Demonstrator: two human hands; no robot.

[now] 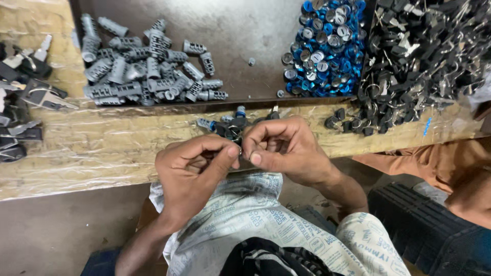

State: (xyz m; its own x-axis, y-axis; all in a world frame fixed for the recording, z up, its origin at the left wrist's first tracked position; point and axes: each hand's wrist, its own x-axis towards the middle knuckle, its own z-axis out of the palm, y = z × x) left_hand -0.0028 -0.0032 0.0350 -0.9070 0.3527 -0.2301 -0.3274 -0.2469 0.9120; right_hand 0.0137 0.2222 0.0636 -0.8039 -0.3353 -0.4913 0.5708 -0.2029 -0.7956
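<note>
Left hand (192, 171) and right hand (284, 148) closed, pinching small key ring (233, 133) together over worktop (102, 148) edge. Ring tiny, could slip from fingertips, drop into lap. Far left: black keys (23, 97). Then grey lock pile (148, 66) on dark tray (240, 30). Then blue cap heap (325, 48). Far right: big black key pile (419, 56), crowding space beside right hand.

Single head-worn view, steeply down and close over the workbench edge (102, 168) and lap.
</note>
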